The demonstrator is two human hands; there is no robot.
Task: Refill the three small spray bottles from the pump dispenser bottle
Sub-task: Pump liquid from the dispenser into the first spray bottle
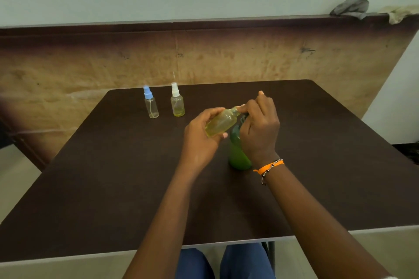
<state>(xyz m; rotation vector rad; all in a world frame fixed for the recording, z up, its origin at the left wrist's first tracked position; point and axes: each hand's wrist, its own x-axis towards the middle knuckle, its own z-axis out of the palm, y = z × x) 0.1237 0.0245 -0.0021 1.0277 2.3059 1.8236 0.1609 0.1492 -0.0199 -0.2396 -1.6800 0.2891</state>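
1. Left hand (204, 133) gripped an uncapped small spray bottle (221, 123), fingers curled round its body, and held it tilted above the worktop (113, 176) with the open neck pointing up and to the right.
2. That bottle held yellowish liquid, and its threaded neck lay against the fingertips (243, 108) of the other hand.
3. The right hand (260, 127) was curled over the top of the green pump dispenser bottle (238, 154), hiding the pump head; I could not tell exactly how the fingers sat on the pump.
4. The dispenser stood upright on the dark brown worktop, near its middle, with green liquid visible in its lower part.
5. An orange band and a beaded bracelet (269, 166) circled the right wrist.
6. Two other small spray bottles stood upright near the far left of the worktop, well apart from the hands.
7. The blue-capped spray bottle (151, 103) looked nearly clear, with its dip tube showing.
8. The white-capped spray bottle (177, 101) stood just to its right, with yellow liquid in the bottom.
9. A brown board (204, 56) leaned behind the worktop, and a grey cloth (351, 5) lay over its top right edge.
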